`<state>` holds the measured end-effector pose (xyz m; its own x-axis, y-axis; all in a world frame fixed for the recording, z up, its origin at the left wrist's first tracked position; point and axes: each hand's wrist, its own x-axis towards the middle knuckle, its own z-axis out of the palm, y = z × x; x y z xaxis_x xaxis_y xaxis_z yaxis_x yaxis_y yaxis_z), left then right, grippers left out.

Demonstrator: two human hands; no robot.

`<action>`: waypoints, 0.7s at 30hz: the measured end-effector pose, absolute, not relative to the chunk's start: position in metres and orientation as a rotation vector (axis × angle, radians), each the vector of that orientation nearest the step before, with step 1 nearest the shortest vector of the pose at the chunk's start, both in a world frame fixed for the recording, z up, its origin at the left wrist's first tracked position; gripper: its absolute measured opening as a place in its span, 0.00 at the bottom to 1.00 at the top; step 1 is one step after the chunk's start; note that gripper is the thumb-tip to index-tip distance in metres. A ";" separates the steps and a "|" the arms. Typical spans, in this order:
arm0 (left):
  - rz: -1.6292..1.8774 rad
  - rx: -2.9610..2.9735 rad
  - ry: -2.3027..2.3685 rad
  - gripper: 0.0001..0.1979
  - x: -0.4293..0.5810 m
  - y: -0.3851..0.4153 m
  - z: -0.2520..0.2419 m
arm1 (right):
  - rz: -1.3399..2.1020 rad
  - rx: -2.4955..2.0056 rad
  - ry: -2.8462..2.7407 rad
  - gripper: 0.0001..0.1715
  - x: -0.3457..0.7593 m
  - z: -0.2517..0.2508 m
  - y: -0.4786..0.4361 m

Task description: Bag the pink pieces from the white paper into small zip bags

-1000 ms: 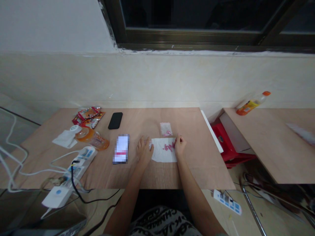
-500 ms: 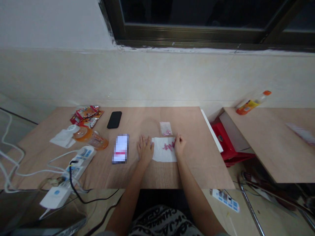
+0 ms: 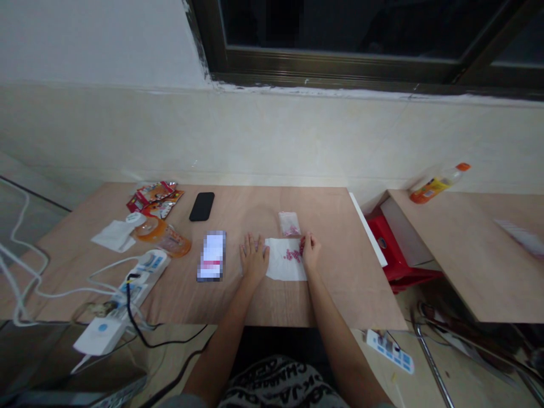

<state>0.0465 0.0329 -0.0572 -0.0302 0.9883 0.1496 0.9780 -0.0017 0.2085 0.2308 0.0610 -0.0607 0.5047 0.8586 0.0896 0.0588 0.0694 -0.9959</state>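
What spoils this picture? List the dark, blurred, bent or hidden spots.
Head view, top: the window is nearly black; head view, left of centre: the phone screen is pixelated; head view, centre: the pink bits look small and soft; head view, right: the bottle leans outward, probably lens distortion.

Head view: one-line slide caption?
White sheet with small pink pieces between the left hand, spread flat, and the right hand, curled; a small packet beyond.

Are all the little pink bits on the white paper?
No, some pink bits show in the small bag just beyond the white paper.
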 end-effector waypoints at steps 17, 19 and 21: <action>0.415 2.158 2.196 0.26 0.047 0.032 -0.058 | 0.776 -1.451 -1.000 0.24 0.252 -0.052 0.095; 0.412 2.154 2.196 0.26 0.047 0.032 -0.057 | 0.753 -1.529 -1.067 0.21 0.251 -0.051 0.102; 0.410 2.143 2.192 0.26 0.047 0.032 -0.057 | 0.724 -1.557 -1.064 0.17 0.249 -0.051 0.107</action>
<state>0.0467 0.0319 -0.0570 -0.0390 0.9880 0.1495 0.9752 0.0049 0.2215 0.2491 0.1074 -0.0511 0.4181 0.9050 0.0783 0.2594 -0.0363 -0.9651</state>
